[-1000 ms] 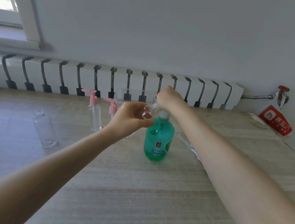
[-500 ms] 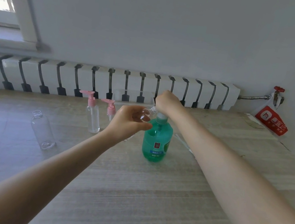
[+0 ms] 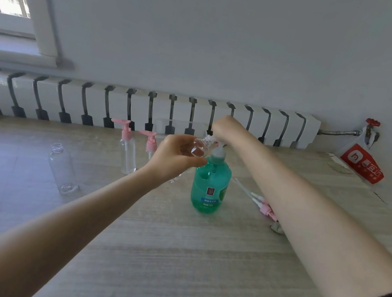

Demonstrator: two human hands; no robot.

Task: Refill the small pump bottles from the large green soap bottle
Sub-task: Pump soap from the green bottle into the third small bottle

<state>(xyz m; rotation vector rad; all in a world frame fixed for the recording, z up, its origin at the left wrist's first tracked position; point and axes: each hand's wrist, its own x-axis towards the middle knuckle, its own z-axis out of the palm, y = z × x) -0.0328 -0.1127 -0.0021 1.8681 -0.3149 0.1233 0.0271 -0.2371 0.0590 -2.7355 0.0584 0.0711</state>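
The large green soap bottle (image 3: 210, 187) stands upright mid-table. My right hand (image 3: 227, 127) rests on top of its white pump head (image 3: 218, 152), fingers bent down over it and hidden from me. My left hand (image 3: 175, 156) grips a small clear bottle (image 3: 201, 146), tilted with its open neck against the pump spout. Two small clear bottles with pink pumps stand behind, one (image 3: 127, 148) in full view, the other (image 3: 150, 142) partly behind my left hand. An uncapped clear bottle (image 3: 63, 169) stands at the left.
Loose pink-and-white pump heads with tubes (image 3: 258, 201) lie on the table under my right forearm. A white radiator (image 3: 144, 111) runs along the wall behind. A red-and-white bag (image 3: 361, 163) sits at the back right below a red valve (image 3: 373, 123).
Both hands stay at the pump with the small bottle's neck at the spout. My view has shifted slightly; nothing on the table has moved.
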